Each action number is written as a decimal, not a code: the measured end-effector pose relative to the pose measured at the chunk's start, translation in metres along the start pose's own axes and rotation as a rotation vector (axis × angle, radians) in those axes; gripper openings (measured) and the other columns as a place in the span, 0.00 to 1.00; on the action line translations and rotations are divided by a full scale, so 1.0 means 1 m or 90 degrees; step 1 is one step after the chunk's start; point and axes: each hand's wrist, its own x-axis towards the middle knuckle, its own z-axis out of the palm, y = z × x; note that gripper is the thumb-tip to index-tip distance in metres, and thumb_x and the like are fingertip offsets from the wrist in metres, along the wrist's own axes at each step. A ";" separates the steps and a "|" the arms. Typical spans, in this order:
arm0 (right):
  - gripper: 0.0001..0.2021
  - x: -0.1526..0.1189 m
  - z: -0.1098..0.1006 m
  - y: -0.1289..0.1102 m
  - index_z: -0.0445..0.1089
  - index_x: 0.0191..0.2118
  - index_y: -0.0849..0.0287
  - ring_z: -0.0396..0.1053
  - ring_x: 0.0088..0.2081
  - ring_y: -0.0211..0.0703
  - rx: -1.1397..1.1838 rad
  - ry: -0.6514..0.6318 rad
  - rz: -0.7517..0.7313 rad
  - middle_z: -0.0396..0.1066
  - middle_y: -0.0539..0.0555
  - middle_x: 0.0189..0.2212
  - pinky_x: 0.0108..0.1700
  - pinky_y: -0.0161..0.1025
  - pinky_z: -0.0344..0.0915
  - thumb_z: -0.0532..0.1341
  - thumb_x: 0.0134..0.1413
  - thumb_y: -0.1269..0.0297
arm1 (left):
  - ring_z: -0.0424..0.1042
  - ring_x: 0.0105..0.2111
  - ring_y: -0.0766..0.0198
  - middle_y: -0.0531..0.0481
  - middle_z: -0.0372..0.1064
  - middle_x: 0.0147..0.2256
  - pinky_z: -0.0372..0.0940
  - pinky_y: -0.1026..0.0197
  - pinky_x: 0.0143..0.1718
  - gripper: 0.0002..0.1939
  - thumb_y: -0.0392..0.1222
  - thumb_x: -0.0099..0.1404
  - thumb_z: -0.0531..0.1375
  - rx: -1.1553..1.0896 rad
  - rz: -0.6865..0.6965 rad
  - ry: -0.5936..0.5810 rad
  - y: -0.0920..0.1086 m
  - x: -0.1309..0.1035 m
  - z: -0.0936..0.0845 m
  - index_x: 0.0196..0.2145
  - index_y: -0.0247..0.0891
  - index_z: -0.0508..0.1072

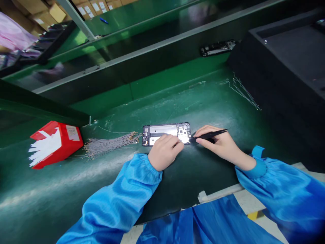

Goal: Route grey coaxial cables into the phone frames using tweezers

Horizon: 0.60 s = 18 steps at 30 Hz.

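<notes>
Both hands work at an open phone (164,129), with green table (152,105) beyond it

At far left, a red box (72,144) holding white strips sits near the base of a green post (45,103). Just right of it, a bundle of thin wires (111,145) reaches almost to the phone's left edge, leaving little room on that side. The phone lies flat in the middle of the table. The left hand (165,151) rests over its near edge, fingers curled together; whether they pinch it I cannot tell. The right hand (218,144) pinches black tweezers (212,134), their tip at the phone's right end, perhaps touching. Table surface runs from there toward the loose wires (245,93) and the black box (274,74) at right. The table's near edge passes below the hands.
</notes>
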 end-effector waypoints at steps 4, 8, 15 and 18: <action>0.04 0.000 0.000 0.000 0.70 0.33 0.57 0.69 0.35 0.43 -0.003 -0.006 0.002 0.71 0.54 0.32 0.39 0.42 0.66 0.59 0.51 0.66 | 0.61 0.29 0.65 0.51 0.64 0.28 0.55 0.62 0.31 0.11 0.34 0.66 0.48 0.002 0.004 0.006 0.000 0.000 -0.002 0.30 0.36 0.68; 0.04 0.000 0.000 -0.001 0.70 0.32 0.58 0.69 0.34 0.43 -0.009 -0.014 -0.006 0.71 0.54 0.31 0.38 0.42 0.66 0.59 0.50 0.66 | 0.61 0.29 0.65 0.51 0.65 0.28 0.55 0.62 0.31 0.10 0.34 0.65 0.49 0.006 0.004 0.010 0.000 0.000 -0.001 0.30 0.36 0.68; 0.03 0.001 0.000 -0.001 0.69 0.33 0.57 0.69 0.35 0.42 -0.013 -0.024 -0.023 0.71 0.53 0.32 0.38 0.41 0.66 0.59 0.51 0.66 | 0.60 0.29 0.65 0.51 0.64 0.27 0.55 0.62 0.31 0.11 0.34 0.66 0.49 0.007 0.001 0.006 0.000 0.000 -0.001 0.29 0.37 0.68; 0.03 0.000 0.000 -0.001 0.69 0.33 0.56 0.69 0.35 0.42 -0.009 -0.031 -0.039 0.71 0.53 0.32 0.38 0.40 0.66 0.59 0.51 0.67 | 0.60 0.29 0.65 0.51 0.64 0.27 0.54 0.62 0.31 0.11 0.34 0.66 0.49 0.003 0.005 0.008 0.000 0.001 -0.002 0.29 0.36 0.68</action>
